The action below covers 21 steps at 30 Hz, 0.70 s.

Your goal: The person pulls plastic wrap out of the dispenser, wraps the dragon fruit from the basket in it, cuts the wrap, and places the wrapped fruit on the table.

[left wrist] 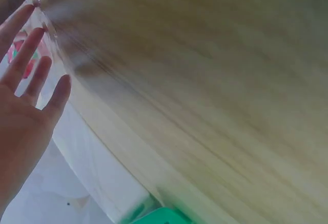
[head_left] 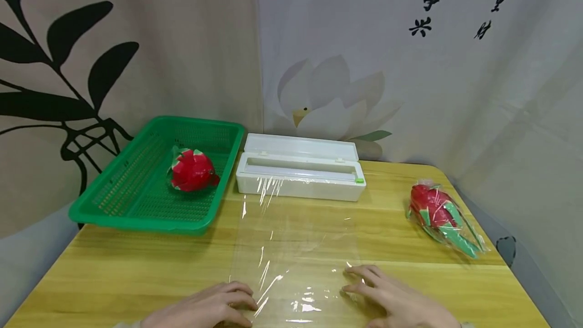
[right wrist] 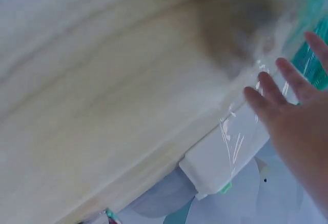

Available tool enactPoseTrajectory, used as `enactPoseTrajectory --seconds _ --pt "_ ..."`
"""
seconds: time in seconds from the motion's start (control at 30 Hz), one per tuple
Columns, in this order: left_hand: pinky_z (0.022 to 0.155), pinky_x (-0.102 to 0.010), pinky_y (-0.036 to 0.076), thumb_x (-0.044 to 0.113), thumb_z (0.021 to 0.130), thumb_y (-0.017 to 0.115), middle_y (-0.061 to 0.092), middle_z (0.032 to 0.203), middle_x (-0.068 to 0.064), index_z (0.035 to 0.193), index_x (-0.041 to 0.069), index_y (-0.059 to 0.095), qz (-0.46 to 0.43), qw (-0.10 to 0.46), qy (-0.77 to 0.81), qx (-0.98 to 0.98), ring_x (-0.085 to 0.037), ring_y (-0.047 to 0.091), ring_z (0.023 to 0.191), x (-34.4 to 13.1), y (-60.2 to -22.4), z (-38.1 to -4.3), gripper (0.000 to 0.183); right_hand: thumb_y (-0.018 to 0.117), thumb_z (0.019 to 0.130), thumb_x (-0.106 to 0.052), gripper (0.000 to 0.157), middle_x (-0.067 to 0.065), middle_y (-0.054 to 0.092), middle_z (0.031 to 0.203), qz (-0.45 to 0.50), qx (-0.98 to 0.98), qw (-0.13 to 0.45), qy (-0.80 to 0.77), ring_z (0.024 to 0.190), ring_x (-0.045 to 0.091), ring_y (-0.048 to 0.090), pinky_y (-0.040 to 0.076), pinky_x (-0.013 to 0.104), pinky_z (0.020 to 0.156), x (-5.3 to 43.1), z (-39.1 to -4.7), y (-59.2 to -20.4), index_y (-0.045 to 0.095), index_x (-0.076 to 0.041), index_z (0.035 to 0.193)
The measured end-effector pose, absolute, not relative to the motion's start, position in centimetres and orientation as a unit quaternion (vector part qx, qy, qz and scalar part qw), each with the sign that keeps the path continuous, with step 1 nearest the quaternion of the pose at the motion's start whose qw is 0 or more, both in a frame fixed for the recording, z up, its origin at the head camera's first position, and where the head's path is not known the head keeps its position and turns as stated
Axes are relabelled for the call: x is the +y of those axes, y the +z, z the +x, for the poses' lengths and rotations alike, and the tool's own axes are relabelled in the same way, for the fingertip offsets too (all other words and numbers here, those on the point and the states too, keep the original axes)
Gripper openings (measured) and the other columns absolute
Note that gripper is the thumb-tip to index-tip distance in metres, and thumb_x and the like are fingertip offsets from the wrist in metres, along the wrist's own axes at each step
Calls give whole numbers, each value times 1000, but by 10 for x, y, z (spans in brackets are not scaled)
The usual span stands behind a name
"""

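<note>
A sheet of clear plastic wrap (head_left: 296, 247) runs from the white wrap dispenser (head_left: 300, 186) over the wooden table toward the front edge. My left hand (head_left: 211, 308) lies at the wrap's left border, its fingertips touching the film. Along the right border, the fingers of my right hand (head_left: 393, 300) rest on the wrap. Both wrist views show the fingers mostly straight and spread, on the left hand (left wrist: 25, 114) and the right hand (right wrist: 300, 114) alike. The dispenser's lid (head_left: 300, 147) is raised, and a roll shows inside.
At the back left, a green plastic basket (head_left: 200, 226) holds a red dragon fruit (head_left: 193, 170). Another dragon fruit (head_left: 439, 211), covered in clear film, lies near the right edge of the wooden table (head_left: 136, 272). Printed curtains (head_left: 205, 39) hang behind the table.
</note>
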<state>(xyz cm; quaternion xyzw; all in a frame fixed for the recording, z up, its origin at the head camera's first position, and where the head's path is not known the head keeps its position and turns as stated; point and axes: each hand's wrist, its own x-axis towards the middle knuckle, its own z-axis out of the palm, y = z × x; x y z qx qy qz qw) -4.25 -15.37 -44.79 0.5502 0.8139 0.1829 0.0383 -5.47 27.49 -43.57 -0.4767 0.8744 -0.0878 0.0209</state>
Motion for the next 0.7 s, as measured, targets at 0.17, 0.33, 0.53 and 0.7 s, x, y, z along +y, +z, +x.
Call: enactPoseTrajectory --seconds 0.17,0.33,0.53,0.7 --pt "89 -24 50 44 96 49 57 124 11 117 34 64 553 48 194 809 -8 47 114 -155 -449 -44 28 54 86 -63 70 7 35 148 -477 876 32 -72 127 20 38 53 32 87 275 -51 -445 39 -28 144" --pt "81 -15 47 44 94 53 59 109 14 109 31 69 551 58 208 806 -2 48 103 -156 -450 -46 25 54 85 -63 71 6 35 148 -470 878 33 -78 126 19 39 53 31 86 276 -50 -446 38 -29 145" --pt "80 -12 45 46 89 61 63 96 19 100 29 71 559 32 221 799 3 51 94 -162 -445 -49 22 53 86 -64 70 4 35 149 -460 883 46 -80 127 18 39 53 33 87 274 -48 -444 36 -32 145" --pt "78 -22 52 43 87 66 65 101 19 107 27 69 475 119 252 835 3 57 94 -173 -419 -54 26 54 86 -63 70 4 35 149 -464 881 39 -81 127 18 38 53 33 87 274 -48 -444 35 -31 146"
